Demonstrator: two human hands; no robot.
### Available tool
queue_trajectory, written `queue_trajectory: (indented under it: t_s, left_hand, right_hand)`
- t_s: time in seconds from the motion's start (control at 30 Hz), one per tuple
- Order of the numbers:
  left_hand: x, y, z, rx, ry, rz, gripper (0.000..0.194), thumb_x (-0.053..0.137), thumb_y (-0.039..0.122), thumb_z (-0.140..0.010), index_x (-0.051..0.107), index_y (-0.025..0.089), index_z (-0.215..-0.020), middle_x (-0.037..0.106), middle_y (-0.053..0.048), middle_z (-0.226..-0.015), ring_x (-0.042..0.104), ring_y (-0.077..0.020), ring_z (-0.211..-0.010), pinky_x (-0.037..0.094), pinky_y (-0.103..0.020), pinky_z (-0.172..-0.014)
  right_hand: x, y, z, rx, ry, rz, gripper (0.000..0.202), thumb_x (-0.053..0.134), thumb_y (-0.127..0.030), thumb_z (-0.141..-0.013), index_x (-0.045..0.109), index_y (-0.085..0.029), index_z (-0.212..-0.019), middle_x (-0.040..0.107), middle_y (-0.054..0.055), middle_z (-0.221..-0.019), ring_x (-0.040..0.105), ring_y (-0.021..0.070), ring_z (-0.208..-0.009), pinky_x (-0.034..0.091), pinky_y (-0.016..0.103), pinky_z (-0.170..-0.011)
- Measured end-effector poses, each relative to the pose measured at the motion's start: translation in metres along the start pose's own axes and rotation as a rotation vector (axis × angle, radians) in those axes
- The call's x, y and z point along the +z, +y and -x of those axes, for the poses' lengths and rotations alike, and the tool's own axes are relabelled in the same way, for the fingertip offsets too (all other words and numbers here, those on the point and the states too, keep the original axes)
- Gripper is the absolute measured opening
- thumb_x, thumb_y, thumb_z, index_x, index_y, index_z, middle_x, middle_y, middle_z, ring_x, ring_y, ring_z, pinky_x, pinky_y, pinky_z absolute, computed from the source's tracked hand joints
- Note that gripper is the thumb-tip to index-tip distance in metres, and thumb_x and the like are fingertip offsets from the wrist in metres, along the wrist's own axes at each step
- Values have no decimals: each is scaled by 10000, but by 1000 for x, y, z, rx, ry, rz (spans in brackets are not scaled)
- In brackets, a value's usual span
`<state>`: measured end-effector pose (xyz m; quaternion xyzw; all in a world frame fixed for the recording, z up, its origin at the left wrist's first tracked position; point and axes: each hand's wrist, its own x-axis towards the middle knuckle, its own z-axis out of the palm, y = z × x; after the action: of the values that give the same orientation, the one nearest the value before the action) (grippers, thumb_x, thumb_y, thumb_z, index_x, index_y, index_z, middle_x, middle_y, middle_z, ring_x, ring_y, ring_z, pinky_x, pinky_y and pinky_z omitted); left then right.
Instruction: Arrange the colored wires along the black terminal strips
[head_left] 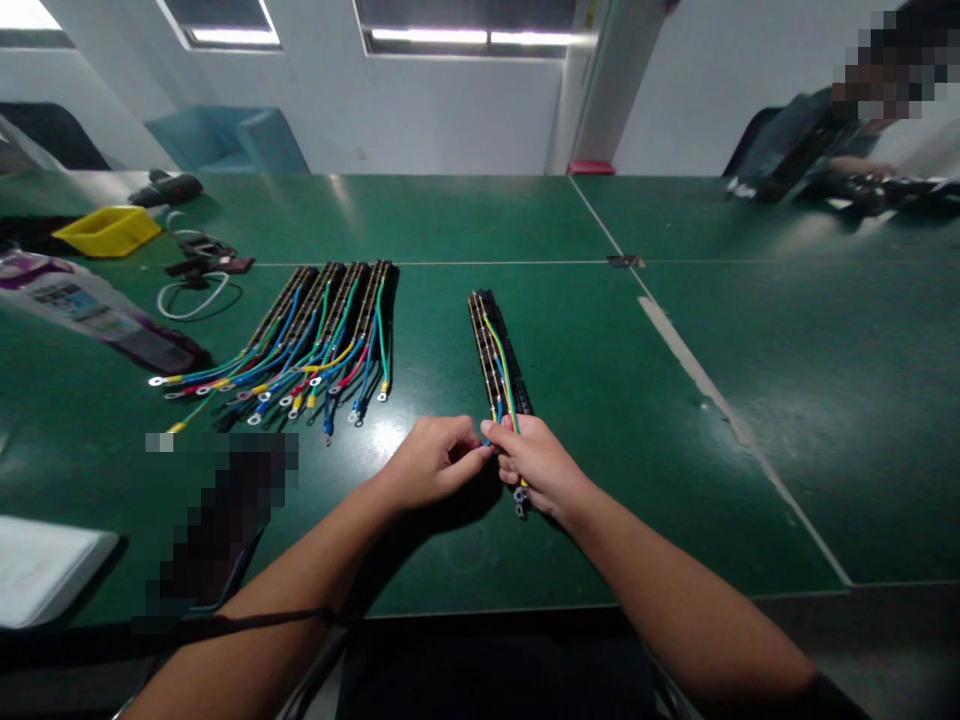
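Observation:
A black strip with brass-coloured rails (482, 345) lies on the green table in front of me, its near end toward my hands. Blue, green and yellow wires (504, 362) run along it. My right hand (544, 462) is closed around these wires at the near end, and their ring terminals (520, 500) stick out below the fingers. Close beside it, my left hand (435, 462) pinches what looks like a blue wire between thumb and forefinger. To the left lie several similar wired strips (379, 290), with loose coloured wires and ring terminals (326, 400) fanning toward me.
On the left are a yellow tray (109, 232), a tilted bottle (97, 310), a cable (191, 300), a power drill (165, 188), a blurred-out dark object (225, 520) and a white object (52, 570). A person (817, 130) sits across at the far right.

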<state>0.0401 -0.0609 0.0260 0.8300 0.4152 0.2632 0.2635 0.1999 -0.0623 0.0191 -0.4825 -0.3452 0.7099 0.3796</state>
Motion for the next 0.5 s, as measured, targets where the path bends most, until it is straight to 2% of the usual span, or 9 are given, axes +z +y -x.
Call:
queue_trajectory:
  t_s: [0.23,0.5]
  left_hand:
    - [-1,-1,-1,-24,-71,1,257,493,309,-894,569,137,-720,525,32,-573,445,-77,-525,279,-204,-529]
    - [-2,0,-1,-51,-79,36,261,522,340,-876,543,139,-710,543,31,-603,464,-78,-550,297,-201,-539]
  right_hand:
    - [0,1,0,-2,-27,0,319,660,-355,-763,389,-196,-706,344,-107,-502,247,15,-351,203,152,-325]
    - [-1,1,0,9,-39,3,316,666,-367,-756,406,-191,-717,335,-109,-499,245,14,-355,207,150,-328]
